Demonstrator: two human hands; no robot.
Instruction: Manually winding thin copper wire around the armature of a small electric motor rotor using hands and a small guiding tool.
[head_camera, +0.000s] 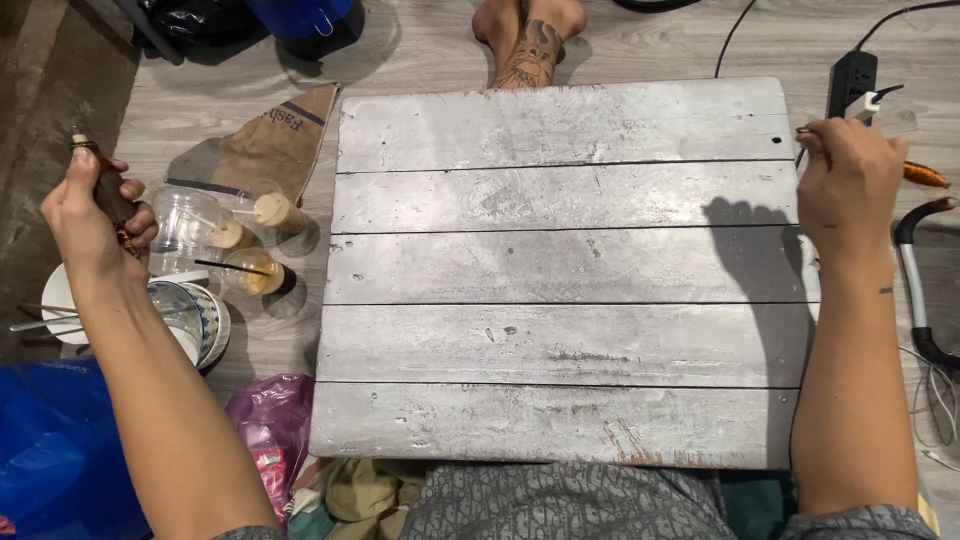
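My left hand (88, 215) curls tight around a slim brown stick-like tool (105, 185), plastic cups (200, 225) just beside it. My right hand (848, 180) pinches a thin dark metal rod (803, 133) at the grey plank board's (560, 270) corner; its tip hides behind my fingers.

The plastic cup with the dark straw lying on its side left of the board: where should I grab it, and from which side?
Probably around the clear wall of the plastic cup, coming from above, fingers spanning its width. It lies on its side on the floor, so the rounded wall faces up. The straw pokes out leftward toward the bowls, so keep off that end. Your left hand is nearest, but already holds a dark tool.
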